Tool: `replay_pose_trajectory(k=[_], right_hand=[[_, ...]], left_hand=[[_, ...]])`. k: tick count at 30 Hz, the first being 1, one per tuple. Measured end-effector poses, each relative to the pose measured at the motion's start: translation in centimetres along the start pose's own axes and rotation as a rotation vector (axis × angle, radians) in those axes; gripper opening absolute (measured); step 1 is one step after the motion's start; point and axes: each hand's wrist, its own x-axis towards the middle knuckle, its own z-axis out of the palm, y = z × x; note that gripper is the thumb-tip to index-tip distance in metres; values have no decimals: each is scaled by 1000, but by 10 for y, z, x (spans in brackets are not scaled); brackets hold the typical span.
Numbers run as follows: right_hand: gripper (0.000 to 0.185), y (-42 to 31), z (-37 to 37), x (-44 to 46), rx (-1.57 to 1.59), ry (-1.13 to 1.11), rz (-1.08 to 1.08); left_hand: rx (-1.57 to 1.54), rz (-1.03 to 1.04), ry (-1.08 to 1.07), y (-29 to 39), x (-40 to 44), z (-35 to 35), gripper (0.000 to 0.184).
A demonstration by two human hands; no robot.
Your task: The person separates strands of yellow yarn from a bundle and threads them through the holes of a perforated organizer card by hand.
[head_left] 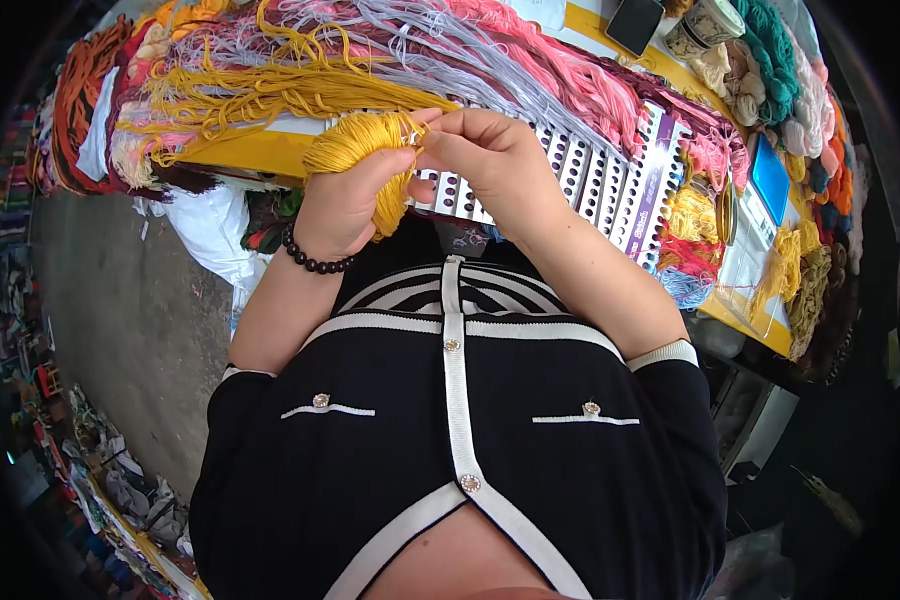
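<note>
A thick skein of golden-yellow thread (355,143) is bunched in my left hand (345,205), whose fingers wrap round it. A dark bead bracelet (310,258) circles that wrist. My right hand (490,165) pinches at the right end of the skein, close to the left thumb; a small whitish bit shows there, too small to name. Behind both hands, loose golden thread (260,95) lies across the table. Under the right hand are white cards with rows of holes (555,165), partly covered by the hand.
Long pink (580,85) and lilac threads (450,60) spread over the back of the table. A purple-labelled punched strip (642,215) lies to the right. Beyond it are a blue object (770,180), teal yarn (770,55), a cup (705,28) and a dark phone-like object (634,22).
</note>
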Motion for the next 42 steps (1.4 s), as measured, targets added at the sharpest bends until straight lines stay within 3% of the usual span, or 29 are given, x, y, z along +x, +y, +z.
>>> replay_pose_trajectory(k=[9, 15, 19, 27, 31, 33, 35, 37, 38, 39, 41, 42], right_hand=[[14, 8, -1, 2, 140, 71, 58], [14, 8, 0, 5, -17, 66, 88], [14, 6, 1, 2, 62, 77, 141], [8, 5, -1, -1, 185, 7, 38], [6, 8, -6, 2, 217, 44, -3], [8, 1, -20, 8, 168, 180, -251], [15, -23, -52, 3, 428, -96, -197], [20, -51, -91, -11, 750, -467, -149], [20, -73, -90, -39, 760, -240, -177], [18, -86, -109, -52, 724, -210, -239], [10, -116, -162, -83, 472, -24, -343], [7, -125, -204, -95, 179, 165, -436]], left_hand=[[68, -28, -13, 0, -4, 6, 38], [149, -24, -8, -6, -3, 9, 38], [133, -4, -28, -4, -4, 6, 37], [-35, -11, 47, -14, -1, 9, 31], [150, 149, 137, -14, -4, 5, 28], [206, 225, 124, -2, -8, -7, 27], [-431, 98, 188, 27, -14, -23, 23], [-408, 227, 209, 47, -22, -79, 20], [-440, 280, 324, 56, -27, -105, 21], [-471, 336, 442, 66, -32, -134, 21], [-633, 272, 111, 77, -47, -226, 23], [-633, 271, 113, 82, -55, -226, 23]])
